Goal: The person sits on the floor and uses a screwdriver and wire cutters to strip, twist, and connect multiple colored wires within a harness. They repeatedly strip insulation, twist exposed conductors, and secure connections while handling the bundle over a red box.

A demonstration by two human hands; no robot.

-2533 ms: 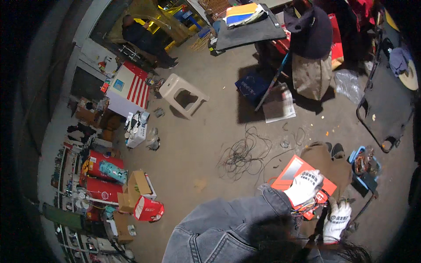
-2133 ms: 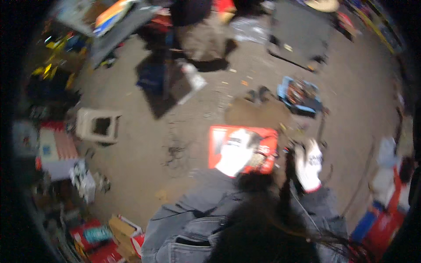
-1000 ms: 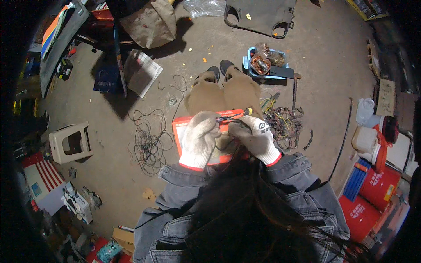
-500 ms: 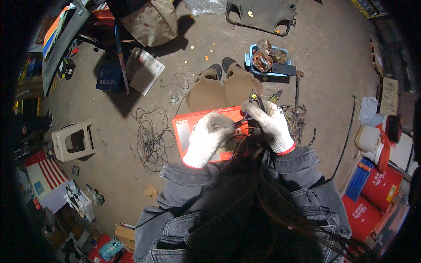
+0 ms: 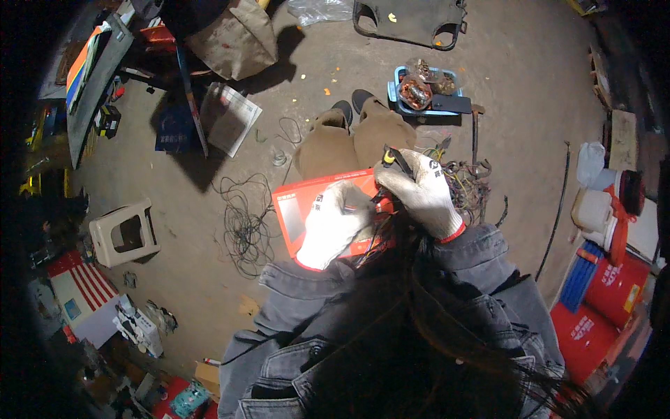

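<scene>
Both of my hands wear white work gloves with red cuffs. My right hand (image 5: 421, 192) is closed around a black hand tool with a yellow part (image 5: 389, 158), its exact kind unclear; the tool sticks out past my thumb, pointing away from me. My left hand (image 5: 333, 220) is closed, fingers curled in toward thin coloured wires (image 5: 380, 234); the grip itself is partly hidden. Those wires hang between my hands, above an orange-red box (image 5: 292, 204) lying across my lap. Long dark hair covers their near ends.
Beside my right knee lies a heap of stripped wiring (image 5: 469, 188), with a hammer (image 5: 475, 133) beyond it. A blue basket (image 5: 396, 101) holds jars. Loose black wire (image 5: 244, 223) coils on the floor at left, near a cream stool (image 5: 105, 234). Red drums (image 5: 586, 342) stand at right.
My right hand has shifted slightly left and turned, so the back of its glove shows more. The black tool now tilts differently. My left hand stays beside the wires, a little lower.
</scene>
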